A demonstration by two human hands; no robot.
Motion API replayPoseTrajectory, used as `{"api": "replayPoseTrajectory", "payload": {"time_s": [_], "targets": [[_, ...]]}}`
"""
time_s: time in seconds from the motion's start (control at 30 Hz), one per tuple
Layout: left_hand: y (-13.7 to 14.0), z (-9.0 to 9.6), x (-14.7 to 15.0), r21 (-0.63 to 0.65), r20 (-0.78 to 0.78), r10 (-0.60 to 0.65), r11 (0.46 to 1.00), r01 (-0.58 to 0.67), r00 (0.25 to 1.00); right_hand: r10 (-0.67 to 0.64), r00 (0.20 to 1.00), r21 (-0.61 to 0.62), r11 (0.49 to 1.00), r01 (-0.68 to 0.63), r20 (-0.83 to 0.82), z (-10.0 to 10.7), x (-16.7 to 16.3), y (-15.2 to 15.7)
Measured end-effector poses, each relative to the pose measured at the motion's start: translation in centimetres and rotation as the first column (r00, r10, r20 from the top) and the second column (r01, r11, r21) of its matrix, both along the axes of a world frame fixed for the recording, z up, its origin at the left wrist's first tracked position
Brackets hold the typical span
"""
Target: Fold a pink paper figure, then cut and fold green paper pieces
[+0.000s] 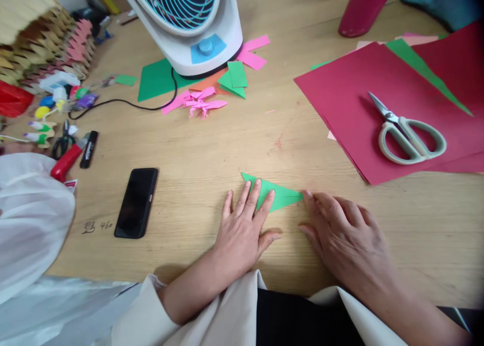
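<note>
A piece of green folded paper (pixel 279 195), long and pointed with a crease along it, lies flat on the table in front of me. My left hand (pixel 242 230) presses on its wide end, palm down with the fingers spread. At the narrow tip, my right hand (pixel 344 230) touches the paper with its index fingertip. The right thumb stands apart from that finger, and the other right fingers are loosely bent. Neither hand is wrapped around the paper.
Scissors (pixel 406 134) rest on red paper sheets (pixel 340 99) at the right. A black phone (pixel 136 203) lies left. Behind stand a white fan (pixel 204 48) with a black cord, pink folded paper (pixel 200 103) and green pieces (pixel 237 74). A person's white sleeve (pixel 34 210) shows at left.
</note>
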State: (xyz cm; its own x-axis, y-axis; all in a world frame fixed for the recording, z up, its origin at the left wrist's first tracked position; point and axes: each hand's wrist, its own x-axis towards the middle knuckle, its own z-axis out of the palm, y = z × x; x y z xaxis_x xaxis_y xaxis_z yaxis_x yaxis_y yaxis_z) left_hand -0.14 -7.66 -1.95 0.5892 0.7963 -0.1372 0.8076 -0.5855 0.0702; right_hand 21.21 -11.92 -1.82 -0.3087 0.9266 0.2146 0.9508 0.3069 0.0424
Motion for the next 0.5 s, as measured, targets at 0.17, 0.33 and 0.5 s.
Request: {"api": "replayPoseTrajectory", "payload": {"time_s": [0.17, 0.33, 0.5], "targets": [[-0.2, 0.0, 0.2, 0.003, -0.004, 0.020, 1.000, -0.020, 1.000, -0.056, 0.998, 0.007, 0.998, 0.056, 0.001, -0.1, -0.4, -0.1], [1.4, 1.4, 0.0, -0.025, 0.054, -0.012, 1.000, 0.013, 0.998, -0.109, 0.994, 0.012, 0.994, 0.109, -0.024, -0.9, 0.2, 0.1], [5.3, 3.4, 0.6, -0.017, 0.099, 0.036, 0.999, -0.034, 0.994, -0.109, 0.991, 0.018, 0.994, 0.111, -0.077, -1.1, 0.4, 0.3]]}}
